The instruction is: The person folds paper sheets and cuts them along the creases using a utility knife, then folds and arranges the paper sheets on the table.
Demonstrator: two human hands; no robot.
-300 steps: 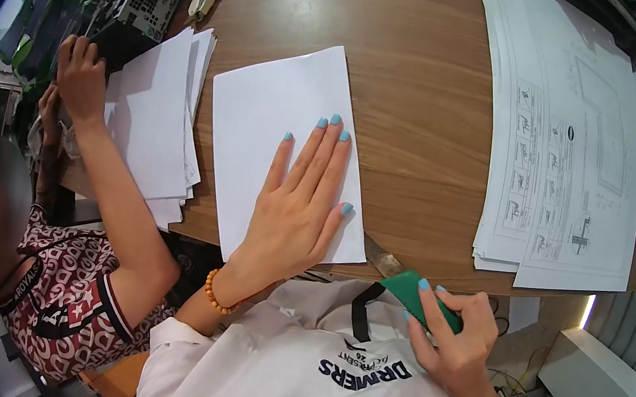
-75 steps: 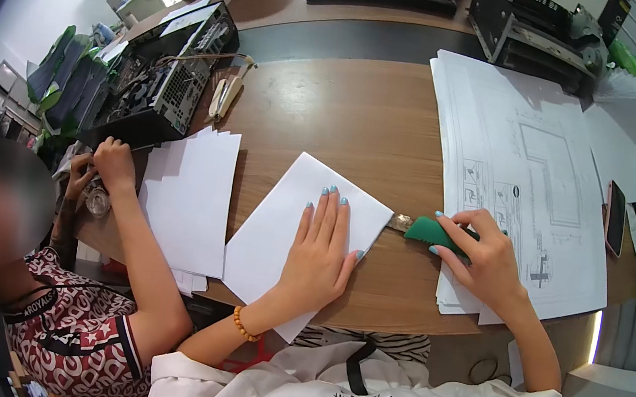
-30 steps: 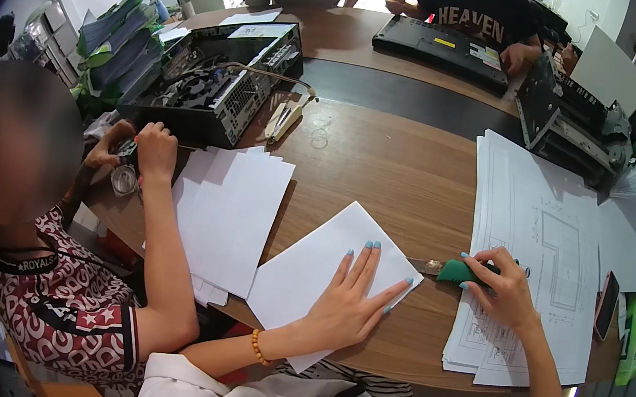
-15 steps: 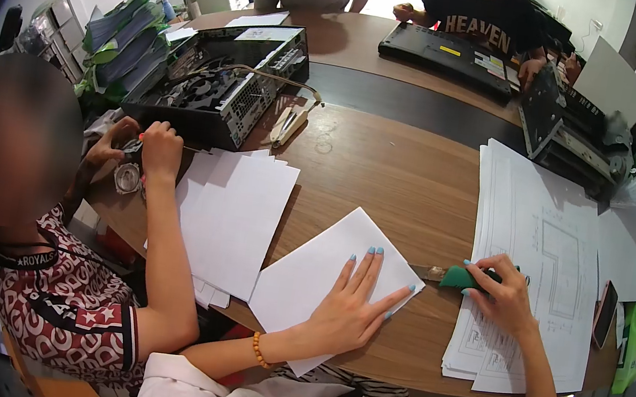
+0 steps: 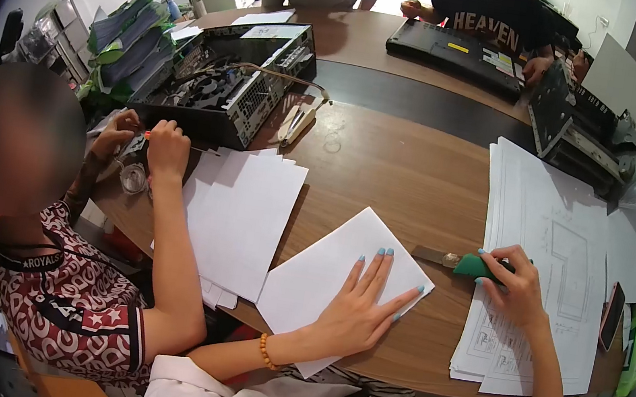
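Note:
My left hand [image 5: 358,308] lies flat with fingers spread on a folded white paper [image 5: 320,268] near the table's front edge. To its right, my right hand [image 5: 514,287] is closed round the green handle of a knife [image 5: 479,267]. The knife's flat blade points left and lies just above the paper's right corner, apart from it. Under my right hand are large printed drawing sheets [image 5: 555,216]. A stack of white paper [image 5: 242,216] sits left of the folded paper.
An opened computer case [image 5: 242,99] stands at the back left, with a beige tool [image 5: 298,123] beside it. A co-worker at the left holds an orange-handled screwdriver [image 5: 150,135]. A black laptop [image 5: 456,55], a phone [image 5: 611,317] and two people across the table are also in view.
The knife has moved slightly away from the folded paper's right corner, and its blade now shows clear of the edge. My left hand stays on the paper. The whole view has shifted slightly.

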